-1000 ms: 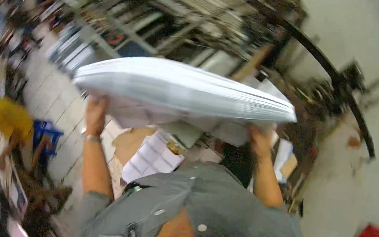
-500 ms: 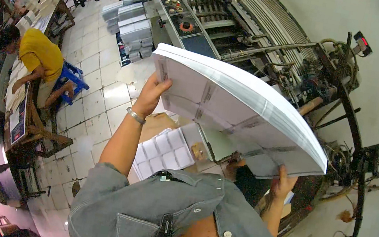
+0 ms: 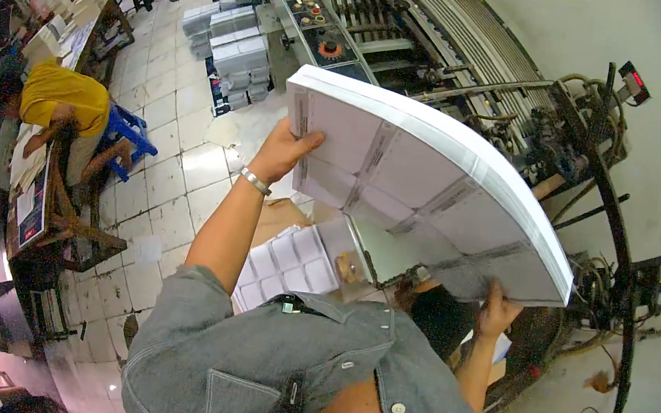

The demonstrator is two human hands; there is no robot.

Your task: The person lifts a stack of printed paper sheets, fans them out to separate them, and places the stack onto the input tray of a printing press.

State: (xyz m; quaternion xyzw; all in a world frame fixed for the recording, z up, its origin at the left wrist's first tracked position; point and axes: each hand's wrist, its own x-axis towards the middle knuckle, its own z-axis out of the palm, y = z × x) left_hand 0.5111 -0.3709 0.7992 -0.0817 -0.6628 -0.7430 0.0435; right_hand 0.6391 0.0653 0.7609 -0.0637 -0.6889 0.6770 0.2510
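Observation:
A thick stack of large printed paper sheets [image 3: 405,175] is held up in front of me, tilted and bowed along its far edge. My left hand [image 3: 291,153] grips its left end, with the thumb lying on the printed face and the fingers hidden behind. At the lower right edge, my right hand [image 3: 495,310] clasps the stack, thumb on the near face. Below the held sheets, another printed paper stack [image 3: 291,261] with a grid of panels lies low, to the right of my left forearm.
A big machine [image 3: 401,36] with a control panel [image 3: 323,32] stands beyond the sheets. Bundled paper stacks [image 3: 239,49] sit on the tiled floor. On the left, a person in a yellow shirt [image 3: 71,96] sits on a blue stool [image 3: 129,140] at a wooden table [image 3: 83,241].
The left end of the stack has moved right and slightly up with my left hand. The sheets bow more. The person in yellow has bent further over the table.

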